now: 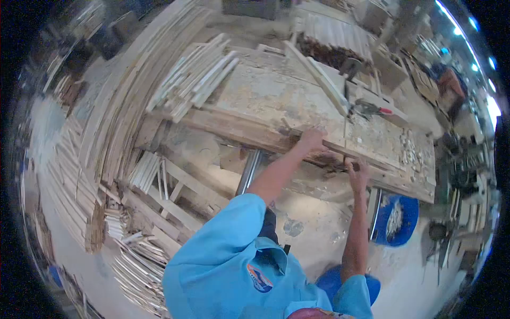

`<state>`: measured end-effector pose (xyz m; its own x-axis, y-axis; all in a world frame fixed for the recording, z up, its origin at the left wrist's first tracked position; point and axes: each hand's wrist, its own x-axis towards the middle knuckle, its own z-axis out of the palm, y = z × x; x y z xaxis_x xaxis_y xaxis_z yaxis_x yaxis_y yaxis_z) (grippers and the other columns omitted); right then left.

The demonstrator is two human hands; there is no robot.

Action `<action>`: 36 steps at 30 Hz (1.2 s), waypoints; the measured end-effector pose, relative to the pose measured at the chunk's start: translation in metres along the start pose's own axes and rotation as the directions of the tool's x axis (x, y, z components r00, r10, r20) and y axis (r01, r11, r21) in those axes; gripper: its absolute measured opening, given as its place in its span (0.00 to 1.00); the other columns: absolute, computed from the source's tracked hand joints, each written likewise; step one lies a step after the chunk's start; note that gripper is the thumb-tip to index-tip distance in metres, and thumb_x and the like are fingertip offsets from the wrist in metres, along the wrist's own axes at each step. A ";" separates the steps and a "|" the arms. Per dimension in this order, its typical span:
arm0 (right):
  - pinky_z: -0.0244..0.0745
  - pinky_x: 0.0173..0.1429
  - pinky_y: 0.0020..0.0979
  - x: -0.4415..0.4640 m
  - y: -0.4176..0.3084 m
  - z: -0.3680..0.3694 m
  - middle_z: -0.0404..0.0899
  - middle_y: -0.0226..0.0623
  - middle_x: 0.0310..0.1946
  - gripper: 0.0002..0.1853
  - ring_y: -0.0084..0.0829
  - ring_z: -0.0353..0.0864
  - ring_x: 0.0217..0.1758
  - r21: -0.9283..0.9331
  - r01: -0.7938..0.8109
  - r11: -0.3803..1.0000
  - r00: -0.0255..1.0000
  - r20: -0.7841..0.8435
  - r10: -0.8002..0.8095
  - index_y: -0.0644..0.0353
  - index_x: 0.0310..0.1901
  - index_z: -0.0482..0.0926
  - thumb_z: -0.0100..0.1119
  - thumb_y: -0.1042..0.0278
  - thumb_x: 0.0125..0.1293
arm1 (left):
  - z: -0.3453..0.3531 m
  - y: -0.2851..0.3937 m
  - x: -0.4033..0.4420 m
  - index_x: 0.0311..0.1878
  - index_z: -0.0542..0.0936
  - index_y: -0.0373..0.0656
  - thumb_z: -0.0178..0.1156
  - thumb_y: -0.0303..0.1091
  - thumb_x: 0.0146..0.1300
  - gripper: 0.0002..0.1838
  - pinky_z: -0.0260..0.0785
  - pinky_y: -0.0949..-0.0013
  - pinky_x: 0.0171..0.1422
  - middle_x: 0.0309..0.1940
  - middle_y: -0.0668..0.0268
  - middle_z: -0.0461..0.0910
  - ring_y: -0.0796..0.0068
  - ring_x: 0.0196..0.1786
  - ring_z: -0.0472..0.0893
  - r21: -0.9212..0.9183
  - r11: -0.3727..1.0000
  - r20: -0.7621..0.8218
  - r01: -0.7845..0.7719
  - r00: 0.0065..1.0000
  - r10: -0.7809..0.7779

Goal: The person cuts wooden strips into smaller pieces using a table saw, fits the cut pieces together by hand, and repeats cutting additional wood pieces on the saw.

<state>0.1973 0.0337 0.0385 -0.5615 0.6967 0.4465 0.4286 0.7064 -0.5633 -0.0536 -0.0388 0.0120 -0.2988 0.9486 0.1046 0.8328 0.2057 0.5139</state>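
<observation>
A worn wooden workbench [260, 95] with wood chips on it crosses the middle of the view. My left hand [313, 138] rests at its front edge, its fingers closed around something too small to make out. To the right, my right hand [357, 173] is at the same edge with its fingers curled by a thin dark strip; what they hold is not clear. Between the two hands runs a narrow wooden strip [334, 149] along the bench edge. A pale wooden bar [324, 80] lies on the bench beyond my hands.
Pale wood strips [196, 80] are piled on the bench's left end. A tool with a red handle [383, 110] lies at the right. Below stands a blue tub [398, 220] with scraps. Long boards [127, 85] and more strips [141, 271] lie at the left.
</observation>
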 end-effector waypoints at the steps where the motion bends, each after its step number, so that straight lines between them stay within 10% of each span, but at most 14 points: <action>1: 0.66 0.58 0.45 -0.004 -0.003 -0.004 0.77 0.47 0.34 0.18 0.49 0.75 0.46 -0.022 -0.005 1.000 1.000 -0.013 0.005 0.62 0.33 0.82 0.71 0.53 0.58 | 0.003 -0.002 0.001 0.56 0.81 0.49 0.73 0.59 0.43 0.38 0.57 0.53 0.75 0.57 0.57 0.78 0.57 0.66 0.73 -0.016 1.000 0.004 -0.023 1.000 0.023; 17: 0.65 0.58 0.47 0.040 -0.049 -0.047 0.75 0.45 0.33 0.12 0.49 0.72 0.43 0.038 -0.180 0.983 0.968 0.183 0.170 0.62 0.33 0.79 0.71 0.64 0.56 | -0.017 0.017 0.008 0.53 0.82 0.44 0.73 0.48 0.47 0.30 0.55 0.51 0.77 0.57 0.55 0.76 0.53 0.63 0.72 -0.090 0.994 -0.099 -0.065 0.994 0.055; 20: 0.66 0.55 0.46 0.046 -0.048 -0.050 0.74 0.46 0.33 0.10 0.50 0.72 0.46 0.037 -0.174 0.984 0.972 0.168 0.166 0.63 0.30 0.79 0.71 0.67 0.57 | -0.027 0.009 0.012 0.52 0.82 0.42 0.72 0.49 0.50 0.28 0.52 0.52 0.78 0.56 0.53 0.77 0.53 0.64 0.72 -0.374 0.927 -0.072 0.011 0.997 -0.041; 25: 0.65 0.61 0.47 0.050 -0.043 -0.052 0.73 0.45 0.32 0.10 0.51 0.71 0.49 0.072 -0.205 0.976 0.957 0.224 0.184 0.62 0.30 0.79 0.71 0.68 0.56 | -0.121 -0.143 0.023 0.45 0.82 0.40 0.70 0.42 0.56 0.19 0.69 0.53 0.57 0.43 0.57 0.82 0.58 0.50 0.80 -0.431 0.854 -0.512 0.292 0.700 -0.498; 26: 0.64 0.61 0.47 0.050 -0.045 -0.054 0.73 0.45 0.32 0.11 0.51 0.72 0.47 0.085 -0.214 0.973 0.954 0.233 0.190 0.62 0.30 0.78 0.72 0.68 0.55 | -0.120 -0.246 0.020 0.42 0.83 0.39 0.69 0.38 0.56 0.15 0.73 0.57 0.52 0.41 0.56 0.83 0.58 0.47 0.81 0.189 0.913 -0.759 0.362 0.643 -0.098; 27: 0.64 0.62 0.47 0.051 -0.045 -0.054 0.74 0.45 0.32 0.12 0.50 0.72 0.45 0.096 -0.225 0.970 0.951 0.239 0.197 0.62 0.29 0.78 0.73 0.67 0.54 | -0.160 -0.324 0.007 0.40 0.83 0.43 0.64 0.34 0.56 0.09 0.73 0.56 0.36 0.30 0.60 0.81 0.55 0.32 0.81 0.539 0.634 -0.648 0.555 0.754 -0.109; 28: 0.65 0.61 0.47 0.047 -0.041 -0.048 0.73 0.44 0.30 0.11 0.51 0.72 0.45 0.056 -0.183 0.981 0.972 0.158 0.172 0.63 0.28 0.77 0.72 0.69 0.54 | -0.202 -0.331 0.002 0.40 0.83 0.40 0.67 0.36 0.56 0.12 0.73 0.55 0.51 0.41 0.54 0.83 0.56 0.45 0.82 -0.079 0.854 -0.842 0.514 0.423 -0.333; 29: 0.64 0.63 0.47 0.046 -0.039 -0.048 0.74 0.44 0.32 0.10 0.51 0.72 0.47 0.049 -0.205 0.978 0.964 0.184 0.193 0.63 0.29 0.77 0.70 0.68 0.56 | -0.242 -0.326 -0.003 0.37 0.83 0.39 0.65 0.39 0.57 0.13 0.72 0.53 0.51 0.38 0.53 0.83 0.53 0.44 0.82 0.003 0.856 -0.947 0.517 0.277 -0.164; 31: 0.62 0.66 0.47 0.046 -0.036 -0.048 0.75 0.45 0.34 0.10 0.51 0.72 0.49 0.031 -0.249 0.968 0.943 0.236 0.235 0.63 0.31 0.78 0.66 0.67 0.61 | -0.273 -0.452 -0.016 0.38 0.84 0.39 0.63 0.43 0.57 0.15 0.72 0.52 0.53 0.40 0.54 0.82 0.50 0.45 0.81 -0.053 0.480 -0.772 0.876 0.269 -0.576; 34: 0.62 0.67 0.47 0.048 -0.033 -0.039 0.74 0.43 0.30 0.10 0.47 0.74 0.45 0.007 -0.270 0.963 0.940 0.217 0.262 0.65 0.31 0.77 0.63 0.66 0.63 | -0.300 -0.530 -0.035 0.46 0.83 0.40 0.61 0.44 0.58 0.19 0.70 0.48 0.56 0.48 0.52 0.81 0.48 0.51 0.80 0.256 0.450 -0.720 0.855 0.480 -0.502; 36: 0.63 0.68 0.44 0.046 -0.021 -0.034 0.72 0.42 0.26 0.12 0.43 0.73 0.36 -0.052 -0.319 0.946 0.914 0.246 0.322 0.65 0.28 0.77 0.62 0.65 0.64 | -0.315 -0.533 -0.036 0.50 0.82 0.41 0.60 0.44 0.59 0.20 0.69 0.45 0.58 0.53 0.50 0.79 0.47 0.55 0.78 0.105 0.428 -0.724 0.898 0.364 -0.586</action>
<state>0.1864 0.0545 0.0943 -0.5495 0.8336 0.0561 0.6213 0.4526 -0.6396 -0.6337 -0.2579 0.0021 -0.9341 0.0508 0.3533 0.1374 0.9647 0.2246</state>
